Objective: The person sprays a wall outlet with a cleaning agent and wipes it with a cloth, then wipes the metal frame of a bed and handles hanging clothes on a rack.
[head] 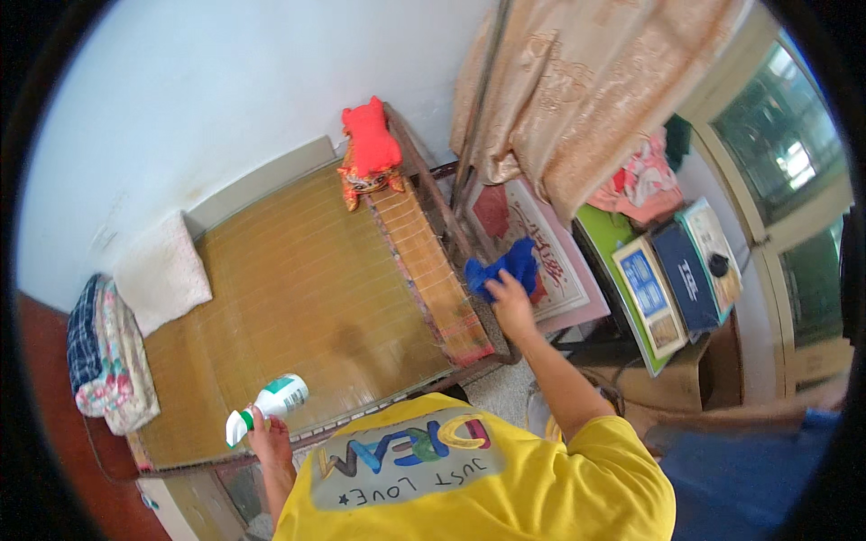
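In my left hand (269,438) is a white spray bottle (284,395) with a green collar and a white trigger head, held by its neck over the bed's near edge. My right hand (512,308) reaches forward past the foot of the bed, its fingers gripping a crumpled blue cloth (511,267). Beneath the cloth lies a pink-bordered printed board (575,297) bearing writing and red shapes. Part of that board is hidden by the cloth and my hand. A brown woven mat (291,270) covers the bed between my hands.
A red plush toy (372,138) rests at the bed's far corner beside a metal rail (419,162). Folded bedding (111,365) and a white pillow (162,277) lie left. Boxes (683,287) and a hanging curtain (575,88) are right. Another person's blue garment (744,473) shows lower right.
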Demonstrator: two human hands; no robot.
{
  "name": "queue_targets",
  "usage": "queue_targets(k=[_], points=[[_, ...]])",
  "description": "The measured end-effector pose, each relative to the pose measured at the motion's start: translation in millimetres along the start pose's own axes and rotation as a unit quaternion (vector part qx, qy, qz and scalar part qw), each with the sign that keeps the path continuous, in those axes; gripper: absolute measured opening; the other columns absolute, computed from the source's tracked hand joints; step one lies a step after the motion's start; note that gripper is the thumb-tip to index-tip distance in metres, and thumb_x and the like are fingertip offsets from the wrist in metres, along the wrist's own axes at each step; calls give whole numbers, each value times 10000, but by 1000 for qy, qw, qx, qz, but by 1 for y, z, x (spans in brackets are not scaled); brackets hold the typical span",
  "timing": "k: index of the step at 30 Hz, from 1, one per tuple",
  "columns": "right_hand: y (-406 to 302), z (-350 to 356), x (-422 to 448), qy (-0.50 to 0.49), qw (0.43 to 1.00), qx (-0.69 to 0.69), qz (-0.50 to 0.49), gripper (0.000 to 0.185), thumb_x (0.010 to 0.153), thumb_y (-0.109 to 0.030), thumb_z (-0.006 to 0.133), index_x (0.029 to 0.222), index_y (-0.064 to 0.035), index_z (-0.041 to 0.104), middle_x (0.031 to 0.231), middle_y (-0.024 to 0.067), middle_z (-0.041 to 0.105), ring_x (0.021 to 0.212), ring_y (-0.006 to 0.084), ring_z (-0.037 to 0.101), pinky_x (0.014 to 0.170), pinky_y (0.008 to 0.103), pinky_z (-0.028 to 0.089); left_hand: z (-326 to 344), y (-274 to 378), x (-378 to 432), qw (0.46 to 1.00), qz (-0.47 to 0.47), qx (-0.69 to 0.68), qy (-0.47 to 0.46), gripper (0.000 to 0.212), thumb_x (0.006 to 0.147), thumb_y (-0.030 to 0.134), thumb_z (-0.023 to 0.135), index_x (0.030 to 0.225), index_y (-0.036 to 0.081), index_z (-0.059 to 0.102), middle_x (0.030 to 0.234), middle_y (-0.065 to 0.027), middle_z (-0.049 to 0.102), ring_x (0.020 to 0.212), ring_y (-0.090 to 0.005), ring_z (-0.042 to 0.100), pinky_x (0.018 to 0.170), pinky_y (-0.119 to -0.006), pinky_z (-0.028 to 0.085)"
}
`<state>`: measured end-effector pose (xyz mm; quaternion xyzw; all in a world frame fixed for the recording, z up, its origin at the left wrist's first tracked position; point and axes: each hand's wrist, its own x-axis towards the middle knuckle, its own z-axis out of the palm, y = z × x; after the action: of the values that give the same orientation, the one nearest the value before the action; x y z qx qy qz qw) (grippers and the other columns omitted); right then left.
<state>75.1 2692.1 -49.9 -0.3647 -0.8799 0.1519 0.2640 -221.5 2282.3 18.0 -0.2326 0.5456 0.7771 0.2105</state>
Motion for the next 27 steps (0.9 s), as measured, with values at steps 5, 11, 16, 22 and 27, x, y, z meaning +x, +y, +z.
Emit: queue_targets(k=[5,11,16,22,27], points=[[14,68,15,-118,978,-169,1,339,731,-56,529,1059,-115,589,1312,171,307,962,390,476,791,433,451,-5,-14,-30,997,-9,-12,74,341,804,254,618,1111,203,480,916,43,523,680,-82,485,585,-211,418],[21,127,139,-92,981,-173,-6,327,754,-100,513,1077,-135,554,1283,221,315,945,373,490,685,377,510,-9,-27,-61,990,12,-22,136,309,839,242,571,1130,201,474,951,42,519,699,-93,486,591,-223,413],[23,170,232,-131,975,-182,8,355,790,-132,474,1138,-186,518,1324,222,269,933,391,507,726,406,494,-3,-36,-103,980,37,-29,191,307,842,259,568,1129,202,474,945,38,525,678,-82,492,571,-210,409],[36,181,319,-267,959,-74,51,407,860,-199,385,1266,-195,398,1382,214,171,1048,401,464,824,431,447,-14,-38,-127,965,72,-15,252,327,833,272,579,1130,194,468,926,40,545,646,-77,498,577,-201,416],[25,171,261,-294,946,-121,71,371,853,-234,392,1186,-82,455,1367,212,220,1004,397,489,860,451,410,-38,-39,-119,970,43,-37,238,324,833,265,580,1131,200,472,922,36,544,679,-72,489,612,-209,406]])
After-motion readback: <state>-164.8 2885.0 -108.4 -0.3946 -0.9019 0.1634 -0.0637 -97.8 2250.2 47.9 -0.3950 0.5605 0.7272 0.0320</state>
